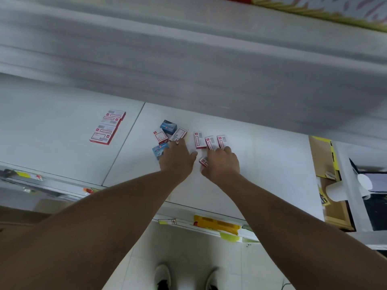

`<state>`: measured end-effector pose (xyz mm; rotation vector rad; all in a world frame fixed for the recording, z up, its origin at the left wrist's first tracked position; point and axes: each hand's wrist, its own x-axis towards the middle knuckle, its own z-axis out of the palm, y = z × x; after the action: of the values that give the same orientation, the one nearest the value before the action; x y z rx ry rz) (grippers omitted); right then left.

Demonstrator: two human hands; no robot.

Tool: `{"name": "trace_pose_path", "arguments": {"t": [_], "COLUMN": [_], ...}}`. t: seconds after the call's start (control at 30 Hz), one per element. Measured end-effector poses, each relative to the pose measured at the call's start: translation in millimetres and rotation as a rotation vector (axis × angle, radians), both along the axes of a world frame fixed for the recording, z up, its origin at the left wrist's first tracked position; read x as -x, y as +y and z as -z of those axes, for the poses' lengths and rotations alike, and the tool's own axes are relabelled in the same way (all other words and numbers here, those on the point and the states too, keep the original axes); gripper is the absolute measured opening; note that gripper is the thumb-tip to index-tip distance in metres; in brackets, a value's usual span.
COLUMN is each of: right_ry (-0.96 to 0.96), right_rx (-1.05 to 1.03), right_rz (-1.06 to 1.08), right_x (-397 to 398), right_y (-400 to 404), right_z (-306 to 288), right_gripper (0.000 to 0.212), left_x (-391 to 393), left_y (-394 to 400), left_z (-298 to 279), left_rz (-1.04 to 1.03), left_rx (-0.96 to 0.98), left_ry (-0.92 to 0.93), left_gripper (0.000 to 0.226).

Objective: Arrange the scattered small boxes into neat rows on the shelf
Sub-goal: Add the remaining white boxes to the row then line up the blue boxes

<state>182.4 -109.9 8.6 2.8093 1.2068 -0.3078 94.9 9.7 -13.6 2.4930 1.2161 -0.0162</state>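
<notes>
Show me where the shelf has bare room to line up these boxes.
Free: the wide stretch right of the right hand up to the cardboard, and the left panel between the stacked red-white boxes and the shelf seam. Crowded: the loose boxes around the left hand.

The upper half of the frame is motion-blurred into grey streaks. At centre, the right hand [222,164] covers most of a small red-and-white box [203,161]; the left hand [177,159] hides the near corner of a blue box [159,151]. Box print is too small to read.
</notes>
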Motion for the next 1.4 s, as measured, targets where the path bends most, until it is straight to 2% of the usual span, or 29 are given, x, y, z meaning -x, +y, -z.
{"name": "trace_pose_path", "arguments": {"t": [0.23,0.43,0.87,1.2,1.4], "right_ry": [-0.065,0.066,0.078,0.109,0.177], "right_rx": [-0.016,-0.038,-0.085,-0.119,-0.137], "right_rz": [-0.040,-0.060,-0.042,-0.122,-0.205], "right_x": [2,10,49,100,121], "right_y": [-6,-9,-5,30,40], "right_z": [8,-4,-66,-105,-108], "right_gripper": [0.042,0.039,0.044,0.032,0.036], "left_x": [2,25,104,166,199], "left_y": [-1,3,39,66,60], "left_z": [3,-6,-66,-116,-124], "left_rz": [0.031,0.083,0.216,0.176,0.107], "left_rx": [0.000,-0.012,-0.091,-0.073,-0.059], "left_ry": [0.035,-0.015,-0.106,-0.122,-0.084], "left_gripper": [0.059,0.047,0.057,0.054,0.059]}}
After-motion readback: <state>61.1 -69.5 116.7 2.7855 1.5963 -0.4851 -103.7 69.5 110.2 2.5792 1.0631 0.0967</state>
